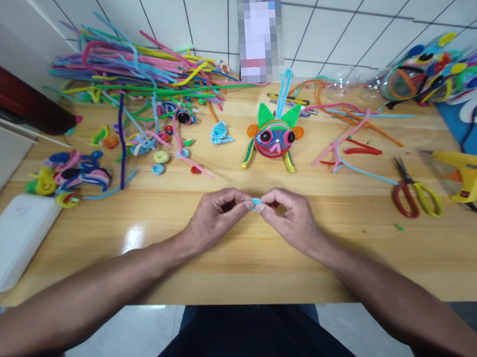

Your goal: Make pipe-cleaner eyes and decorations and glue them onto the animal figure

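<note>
Between the fingertips of both hands is a small light-blue pipe-cleaner coil [256, 201], held just over the wooden table. My left hand [220, 212] pinches its left side with thumb and forefinger. On the other side my right hand [291, 215] grips it the same way, and the fingers cover most of the piece. Beyond the hands stands a pipe-cleaner figure [275, 141] with green ears, black eyes, orange side coils, yellow-green legs and a blue loop on top. Left of it lies a crumpled light-blue pipe-cleaner bundle [220, 133].
A pile of coloured pipe cleaners [126, 64] fills the back left. Scissors [411, 189] and a yellow glue gun [466, 172] lie at the right. A white box-like object [21, 235] sits at the left edge. A phone [259, 37] leans against the tiled wall.
</note>
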{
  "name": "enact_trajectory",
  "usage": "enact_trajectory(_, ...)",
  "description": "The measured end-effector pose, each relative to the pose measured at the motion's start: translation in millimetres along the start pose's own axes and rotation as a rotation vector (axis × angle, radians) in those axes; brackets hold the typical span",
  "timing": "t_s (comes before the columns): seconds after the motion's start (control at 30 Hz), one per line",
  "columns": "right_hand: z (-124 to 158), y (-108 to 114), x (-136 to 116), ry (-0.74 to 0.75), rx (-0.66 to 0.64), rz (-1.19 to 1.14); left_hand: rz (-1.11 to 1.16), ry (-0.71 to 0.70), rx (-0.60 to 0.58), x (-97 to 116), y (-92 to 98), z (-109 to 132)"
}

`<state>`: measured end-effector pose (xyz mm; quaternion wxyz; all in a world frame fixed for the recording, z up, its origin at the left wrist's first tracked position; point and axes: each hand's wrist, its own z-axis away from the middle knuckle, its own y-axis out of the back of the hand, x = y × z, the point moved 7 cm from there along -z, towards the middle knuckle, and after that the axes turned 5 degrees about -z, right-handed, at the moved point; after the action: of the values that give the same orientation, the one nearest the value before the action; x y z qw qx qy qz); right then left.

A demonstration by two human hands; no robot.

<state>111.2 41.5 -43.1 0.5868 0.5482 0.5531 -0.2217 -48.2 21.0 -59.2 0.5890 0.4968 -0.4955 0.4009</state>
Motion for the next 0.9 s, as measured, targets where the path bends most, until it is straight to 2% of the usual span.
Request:
enact_trajectory(0.27,-1,-2,7,-0.016,-0.017,-0.011,-0.017,0.043,-0.009,-6,-0.7,-1)
enact_trajectory(0.4,-2,-4,7,-0.017,-0.022,0.050,-0.112,0.078,-0.022,-6,2.3,-4)
enact_trajectory(0.57,-7,8,10,-0.036,0.040,0.076,-0.311,0.101,-0.037,1,13.1,-16)
enact_trajectory(0.7,-12,19,21,-0.041,0.097,0.074,-0.406,0.174,-0.095,-3,22.7,-27)
enact_trajectory(0.9,-12,8,23,0.002,0.045,0.065,-0.189,0.263,-0.070,-7,24.0,-27)
